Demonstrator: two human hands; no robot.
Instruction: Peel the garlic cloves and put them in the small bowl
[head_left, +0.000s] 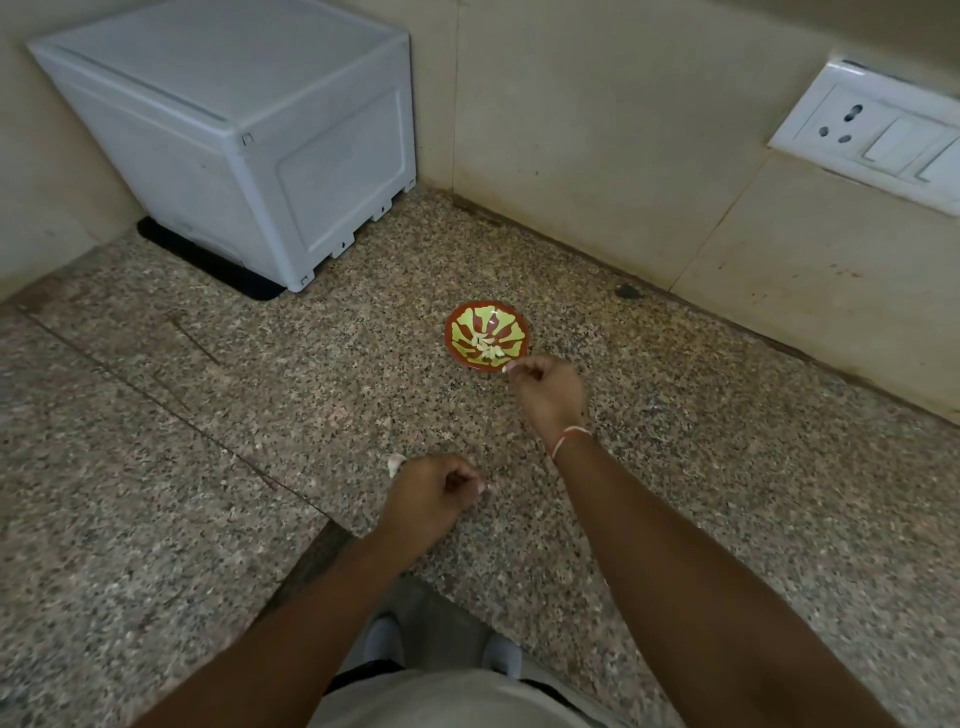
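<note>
A white plastic box (228, 135) sits in the far left corner of my speckled granite bench (208, 415), resting on a black mat (208, 262) that pokes out beneath it. On the beige tiled wall (597, 130) to my right is a white socket and switch plate (878, 135). A small dark blob (627, 292) lies by the wall's foot.
</note>
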